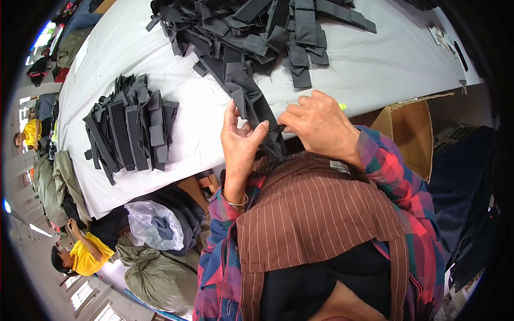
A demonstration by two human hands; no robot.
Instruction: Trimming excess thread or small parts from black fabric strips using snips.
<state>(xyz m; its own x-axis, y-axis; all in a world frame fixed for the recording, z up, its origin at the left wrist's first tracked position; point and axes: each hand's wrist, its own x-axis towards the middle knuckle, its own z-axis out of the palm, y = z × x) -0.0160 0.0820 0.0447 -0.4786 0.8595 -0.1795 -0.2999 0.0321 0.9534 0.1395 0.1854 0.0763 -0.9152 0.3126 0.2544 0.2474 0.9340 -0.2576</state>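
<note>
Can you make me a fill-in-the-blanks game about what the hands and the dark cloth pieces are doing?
1. Both hands hold one dark fabric strip at the edge of the ____ table.
2. The left hand wears a thin ____ on its wrist.
3. The neat stack of strips lies to the person's ____.
4. A ____ box stands below the right hand.

Missing words: white; bracelet; left; cardboard

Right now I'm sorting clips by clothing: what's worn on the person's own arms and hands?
Both arms wear plaid sleeves in red, blue and green. The left hand is bare, with a thin bangle at the wrist. The right hand is bare.
</note>
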